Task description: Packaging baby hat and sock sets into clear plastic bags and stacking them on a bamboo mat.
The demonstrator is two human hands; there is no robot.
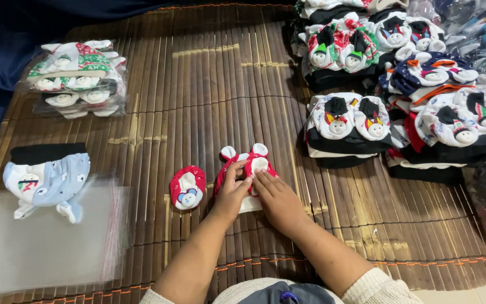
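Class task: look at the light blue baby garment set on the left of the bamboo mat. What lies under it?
The light blue baby set lies partly on a stack of clear plastic bags and partly on the bamboo mat. A black folded piece shows at its top edge. Whatever lies directly beneath is hidden.

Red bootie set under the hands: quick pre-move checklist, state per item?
1. Left hand on the red bootie set: ok.
2. Right hand on the same set: ok.
3. Set lies flat on the bamboo mat: ok.
4. Loose red bootie apart from the set, untouched: ok.
5. Clear bags in view at left, blue set resting on them: ok.
6. Firmness of either grip: cannot tell.
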